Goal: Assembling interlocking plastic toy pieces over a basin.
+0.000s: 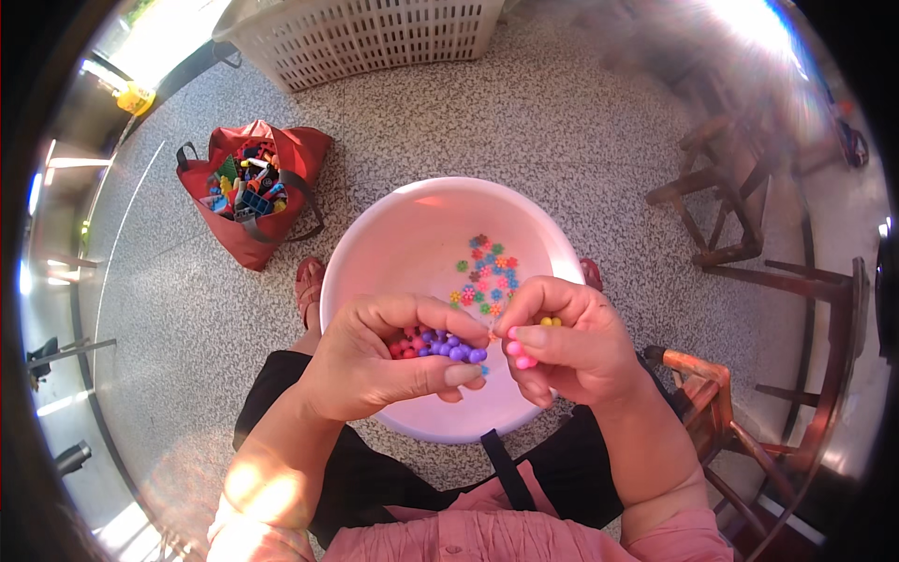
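1. Speckled grey terrazzo floor (581, 131) carries everything in view.
2. Red cloth bag (257, 187) sits on the floor at left, open, filled with mixed coloured toy pieces.
3. White slotted plastic basket (365, 37) stands on the floor at top, well apart from the bag.
4. Dark wooden chair (721, 201) stands on the floor at right.
5. Another wooden chair (712, 393) is at lower right, seat edge just visible.

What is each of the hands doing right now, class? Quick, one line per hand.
Left hand: cupped closed around a cluster of purple and red beads.
Right hand: fingers curled shut, pinching pink beads, with yellow beads between the fingers.
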Available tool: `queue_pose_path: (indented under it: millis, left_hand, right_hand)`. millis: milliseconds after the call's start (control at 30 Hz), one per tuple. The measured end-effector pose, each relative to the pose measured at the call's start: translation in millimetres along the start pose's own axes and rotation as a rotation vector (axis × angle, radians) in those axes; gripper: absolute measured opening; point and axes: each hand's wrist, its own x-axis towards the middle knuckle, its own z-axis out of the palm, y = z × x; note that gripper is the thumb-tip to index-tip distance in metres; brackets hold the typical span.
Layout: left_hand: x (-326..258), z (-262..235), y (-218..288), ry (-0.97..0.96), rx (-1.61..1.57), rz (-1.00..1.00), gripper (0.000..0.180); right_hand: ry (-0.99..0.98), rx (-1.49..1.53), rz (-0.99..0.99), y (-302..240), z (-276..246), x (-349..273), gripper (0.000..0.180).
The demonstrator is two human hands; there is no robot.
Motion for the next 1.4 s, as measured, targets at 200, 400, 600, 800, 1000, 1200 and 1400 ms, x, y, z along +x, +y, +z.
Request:
queue_pose_path:
  millis: [200, 400, 600, 800, 1000, 1200, 1400]
  left_hand:
    - [7.0, 8.4, 0.6, 0.193, -0.257, -0.195, 0.034]
    - [10.3, -6.2, -13.0, 0.080, -0.193, -0.207, 0.029]
    - [11.2, -8.7, -10.9, -0.065, -0.161, -0.257, 0.026]
    - [3.0, -15.9, -2.0, 0.219, -0.172, -0.138, 0.021]
    - [-1.5, -32.5, 5.2, 0.341, -0.428, 0.072, 0.012]
    - [-20.0, -34.5, 12.9, 0.477, -0.590, 0.208, 0.009]
    - [-44.7, -40.4, 18.8, 0.439, -0.662, 0.308, 0.014]
  right_hand:
    - [0.077, -0.226, -0.095, 8.4, -6.6, 0.2, 0.026]
    - [0.086, -0.811, -0.483, 13.1, -2.6, 3.9, 0.020]
    - [0.004, -0.390, -0.193, 8.7, -5.6, -4.6, 0.014]
    - [0.229, -0.440, -0.031, 29.0, -45.1, 20.0, 0.015]
    - [0.382, -1.088, 0.206, 124.0, -163.3, 52.5, 0.035]
    - [0.693, -1.434, 0.381, 150.5, -249.4, 94.3, 0.047]
    - [0.755, -1.521, 0.164, 169.6, -280.8, 161.3, 0.072]
